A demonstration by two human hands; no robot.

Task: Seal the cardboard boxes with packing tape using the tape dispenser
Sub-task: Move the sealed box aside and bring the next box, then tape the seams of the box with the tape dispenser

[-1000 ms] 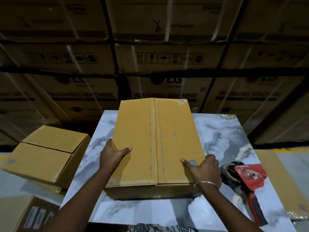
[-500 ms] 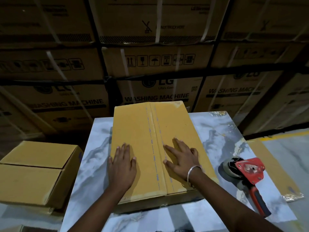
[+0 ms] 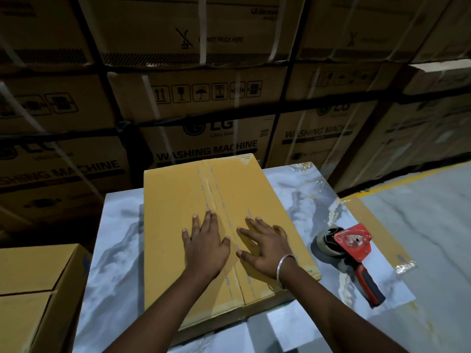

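Head view, listed left to right.

1. Second cardboard box (image 3: 33, 291), far left, lower than the surface; flaps closed, its left and bottom parts cut off by the frame edge.

2. Marble-patterned surface (image 3: 119, 240), grey-white; its near edge runs out of frame.

3. Cardboard box (image 3: 178, 215), tan, lying flat on the surface, long side running away from me. Flaps closed and meeting at a centre seam (image 3: 216, 200) flanked by faint dotted print lines; whether tape covers the seam is hard to make out in the dim light.

4. My left hand (image 3: 206, 248), flat on the box top just left of the seam, fingers straight and spread. Grip wide, holding nothing; the palm hides the cardboard beneath it.

5. My right hand (image 3: 265, 248), flat on the box top just right of the seam, fingers splayed, a metal bangle (image 3: 286, 268) at the wrist. Grip wide, holding nothing.

6. Tape dispenser (image 3: 353, 248), red, with a red-and-black handle pointing toward me, lying on the surface right of the box, apart from both hands. Its tape roll is partly hidden behind the red plate.

7. Stacked washing-machine cartons (image 3: 204, 138), strapped, filling the background; much of the print is dark or blurred.
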